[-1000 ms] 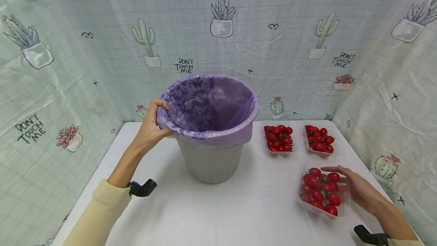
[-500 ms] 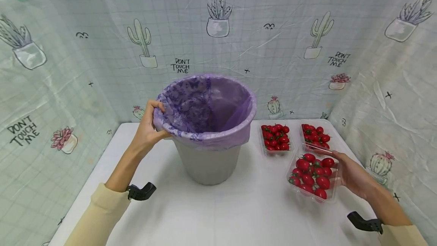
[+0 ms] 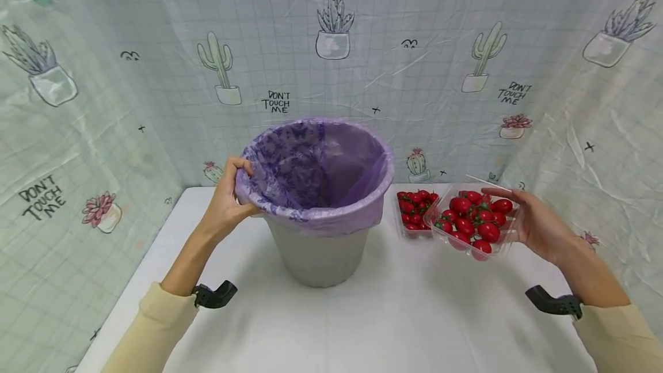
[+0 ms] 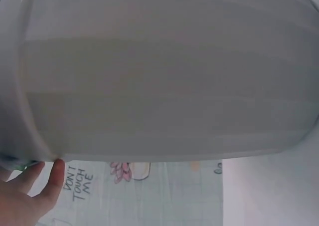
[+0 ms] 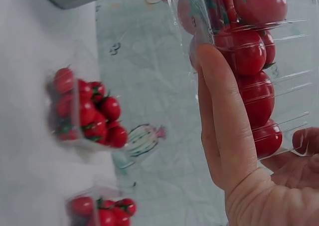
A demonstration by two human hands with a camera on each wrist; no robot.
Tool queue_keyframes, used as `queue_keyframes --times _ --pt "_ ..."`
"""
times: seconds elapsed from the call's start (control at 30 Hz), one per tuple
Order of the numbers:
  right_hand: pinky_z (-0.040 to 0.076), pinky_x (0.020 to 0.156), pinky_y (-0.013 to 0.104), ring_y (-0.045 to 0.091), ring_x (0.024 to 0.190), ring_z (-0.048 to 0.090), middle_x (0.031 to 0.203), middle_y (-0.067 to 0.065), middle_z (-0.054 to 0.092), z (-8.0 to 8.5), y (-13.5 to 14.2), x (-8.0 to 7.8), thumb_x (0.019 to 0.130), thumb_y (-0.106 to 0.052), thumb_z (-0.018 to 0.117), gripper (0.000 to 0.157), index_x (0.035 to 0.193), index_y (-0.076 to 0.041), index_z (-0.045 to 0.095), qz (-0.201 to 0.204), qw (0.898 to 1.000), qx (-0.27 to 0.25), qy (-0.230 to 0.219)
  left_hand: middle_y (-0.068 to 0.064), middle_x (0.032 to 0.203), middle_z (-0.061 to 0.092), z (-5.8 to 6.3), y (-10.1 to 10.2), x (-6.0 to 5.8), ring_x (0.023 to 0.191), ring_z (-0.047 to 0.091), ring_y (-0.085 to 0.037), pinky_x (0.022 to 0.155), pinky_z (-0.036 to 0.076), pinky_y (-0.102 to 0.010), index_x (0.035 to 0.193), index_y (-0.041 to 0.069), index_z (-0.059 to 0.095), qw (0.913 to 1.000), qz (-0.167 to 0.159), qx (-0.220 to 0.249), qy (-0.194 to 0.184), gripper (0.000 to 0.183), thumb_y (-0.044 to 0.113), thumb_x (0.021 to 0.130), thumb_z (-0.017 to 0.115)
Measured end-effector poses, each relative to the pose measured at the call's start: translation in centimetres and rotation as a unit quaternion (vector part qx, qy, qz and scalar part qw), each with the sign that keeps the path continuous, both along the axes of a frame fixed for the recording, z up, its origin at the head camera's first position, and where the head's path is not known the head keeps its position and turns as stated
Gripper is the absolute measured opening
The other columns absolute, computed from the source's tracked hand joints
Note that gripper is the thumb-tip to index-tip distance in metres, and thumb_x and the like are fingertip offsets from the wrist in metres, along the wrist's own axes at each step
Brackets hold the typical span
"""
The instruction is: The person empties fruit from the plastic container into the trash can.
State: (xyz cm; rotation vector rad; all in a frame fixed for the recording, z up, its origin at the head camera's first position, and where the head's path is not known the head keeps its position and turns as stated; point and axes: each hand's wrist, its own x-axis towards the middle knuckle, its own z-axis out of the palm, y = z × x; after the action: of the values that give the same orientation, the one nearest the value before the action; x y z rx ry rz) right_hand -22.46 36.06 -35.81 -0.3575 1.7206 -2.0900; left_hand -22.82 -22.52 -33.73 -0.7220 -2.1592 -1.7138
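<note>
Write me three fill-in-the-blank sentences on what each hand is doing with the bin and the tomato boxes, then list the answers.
1. The left hand grips the rim of the grey bin, lined with a ____ bag.
2. The right hand holds a clear box of cherry ____ off the white table.
3. The held box is to the ____ of the bin in the head view.

Answers: purple; tomatoes; right

"DON'T TOUCH ME" — printed repeatedly on the cactus-patterned backdrop sheet (image 3: 279, 73) — behind, left and right; no other legible text.
</note>
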Motion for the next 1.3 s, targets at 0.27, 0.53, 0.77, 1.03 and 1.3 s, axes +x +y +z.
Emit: queue_keyframes --times 0.27,0.53,0.77,1.03,1.3 --pt "0.062 0.080 0.041 0.018 0.107 0.073 0.132 -0.008 0.060 3.7 -1.8 -2.0 0.112 -0.035 0.027 0.041 0.139 -0.025 0.057 -0.017 1.000 0.012 0.013 -0.003 0.125 0.040 -0.1 -0.4 0.3 0.111 0.045 -0.022 0.088 0.045 -0.022 0.120 0.000 0.034 0.9999 0.001 0.010 0.005 0.063 -0.008 0.069 0.071" --pt "0.062 0.069 0.032 0.016 0.084 0.070 0.134 -0.006 0.053 6.8 -4.1 -3.2 0.112 -0.041 0.030 0.043 0.140 -0.027 0.059 -0.038 0.995 0.071 0.052 -0.002 0.128 0.038 -0.3 -0.6 -0.1 0.117 0.042 -0.023 0.096 0.040 -0.024 0.122 0.000 0.032 0.9999 -0.013 0.000 0.007 0.069 -0.003 0.069 0.077" --pt "0.062 0.069 0.035 0.019 0.077 0.069 0.137 -0.003 0.049 9.4 -6.0 -4.0 0.111 -0.044 0.033 0.044 0.139 -0.026 0.062 -0.062 0.991 0.095 0.064 -0.003 0.133 0.036 -0.7 -0.6 -0.7 0.128 0.038 -0.023 0.105 0.034 -0.024 0.123 0.014 0.037 0.9961 -0.083 0.026 0.016 0.096 0.062 0.059 0.090" --pt "0.062 0.071 0.038 0.018 0.079 0.065 0.139 0.001 0.042 11.5 -7.6 -4.4 0.110 -0.045 0.035 0.044 0.137 -0.026 0.065 -0.076 0.990 0.100 0.068 0.000 0.132 0.035 -0.6 -0.2 -0.5 0.122 0.037 -0.018 0.096 0.039 -0.021 0.123 0.028 0.041 0.9958 -0.078 0.048 0.003 0.081 0.077 0.068 0.075" --pt "0.063 0.069 0.042 0.022 0.077 0.073 0.138 0.002 0.048 13.0 -8.6 -4.8 0.110 -0.043 0.035 0.045 0.138 -0.021 0.064 -0.059 0.991 0.087 0.079 -0.006 0.164 0.023 -0.6 -0.2 -0.5 0.154 0.019 -0.027 0.125 0.017 -0.046 0.121 0.018 0.044 0.9984 -0.041 0.037 0.014 0.090 0.080 0.064 0.075"
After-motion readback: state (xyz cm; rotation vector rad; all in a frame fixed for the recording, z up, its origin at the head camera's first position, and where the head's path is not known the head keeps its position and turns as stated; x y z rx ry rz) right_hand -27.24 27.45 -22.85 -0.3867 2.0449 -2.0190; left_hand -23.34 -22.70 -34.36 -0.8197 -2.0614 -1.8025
